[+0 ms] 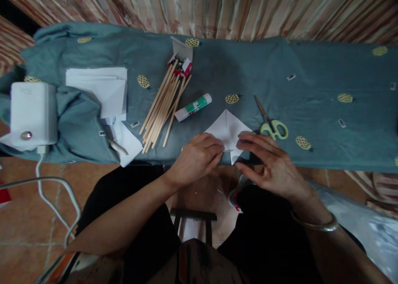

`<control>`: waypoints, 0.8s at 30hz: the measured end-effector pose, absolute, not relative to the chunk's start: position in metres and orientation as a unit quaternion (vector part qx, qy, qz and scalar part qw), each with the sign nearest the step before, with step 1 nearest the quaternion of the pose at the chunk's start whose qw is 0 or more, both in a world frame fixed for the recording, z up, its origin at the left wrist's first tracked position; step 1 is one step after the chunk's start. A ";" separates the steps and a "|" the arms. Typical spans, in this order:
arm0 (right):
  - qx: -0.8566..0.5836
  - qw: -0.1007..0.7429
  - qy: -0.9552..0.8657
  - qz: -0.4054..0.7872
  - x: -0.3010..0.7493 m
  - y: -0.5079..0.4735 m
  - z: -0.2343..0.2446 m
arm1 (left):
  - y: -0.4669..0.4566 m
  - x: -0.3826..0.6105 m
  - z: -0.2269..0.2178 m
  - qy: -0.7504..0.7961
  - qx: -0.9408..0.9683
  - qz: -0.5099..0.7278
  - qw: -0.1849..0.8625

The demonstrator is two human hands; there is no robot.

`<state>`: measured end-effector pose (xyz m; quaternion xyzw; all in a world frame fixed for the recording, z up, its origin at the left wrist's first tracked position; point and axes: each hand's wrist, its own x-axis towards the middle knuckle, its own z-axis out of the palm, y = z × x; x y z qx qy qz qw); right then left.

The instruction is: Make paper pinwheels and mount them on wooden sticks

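A small piece of white paper [226,128] with crease lines lies at the near edge of the cloth-covered table, one corner pointing away from me. My left hand [199,156] is closed at its left side, fingers curled together on the paper; the thumb tip is partly hidden. On the right side, my right hand [270,161] rests its fingertips on the paper, fingers stretched out and thumb apart. Just beyond that hand lie scissors [270,124] with light green handles. A glue stick [193,107] with a green label lies beyond my left hand.
Wooden sticks [161,110] lie in a loose bundle, their far ends against an open red and white box [180,64] of small metal pieces. Stacked white paper [108,87] lies left. A white device [33,114] with a cable stands at the far left of the blue-green cloth [323,130].
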<state>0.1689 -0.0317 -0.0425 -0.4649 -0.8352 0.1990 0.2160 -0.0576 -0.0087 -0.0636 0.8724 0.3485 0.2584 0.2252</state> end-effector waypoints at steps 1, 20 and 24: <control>-0.468 0.222 -0.831 0.203 0.168 -0.031 -0.043 | -0.008 -0.057 -0.065 0.352 0.865 0.265 0.240; -0.592 0.316 -0.705 0.229 0.134 -0.022 -0.060 | -0.009 -0.054 -0.068 0.399 0.805 0.320 0.300; -0.589 0.317 -0.711 0.215 0.134 -0.020 -0.063 | -0.008 -0.055 -0.068 0.390 0.812 0.316 0.298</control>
